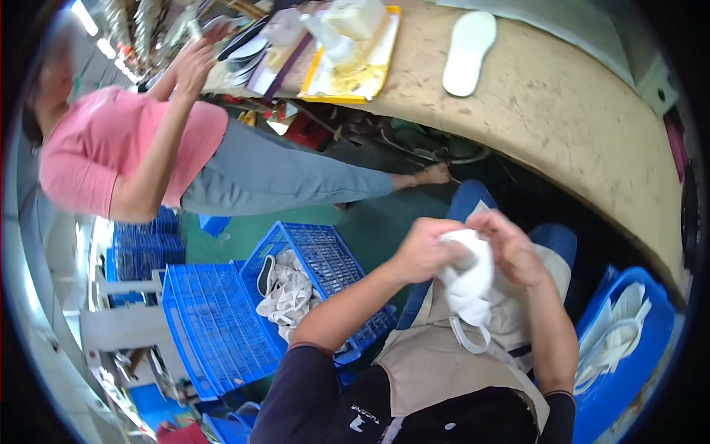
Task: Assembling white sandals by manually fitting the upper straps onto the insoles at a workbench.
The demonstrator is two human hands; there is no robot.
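Above my lap I hold a white shoe upper (473,280) with crossed bands and a loose strap loop hanging from its lower end. My left hand (423,250) is closed on its left edge, with the thumb lying over the opening. My right hand (515,250) is curled at the top right edge, its fingertips on the upper and slightly blurred by motion. To the right of my lap stands a blue bin (654,303) holding several white strappy uppers (614,337). A white sole-shaped piece (470,53) lies flat on the workbench (547,111) in front of me.
A yellow-rimmed tray (347,98) with a white nozzle bottle (333,43) sits on the bench. Left of me, a blue crate (325,251) holds pale shoes (290,300), beside another blue crate (218,329). A co-worker in a pink shirt (133,152) stands at the bench, far left.
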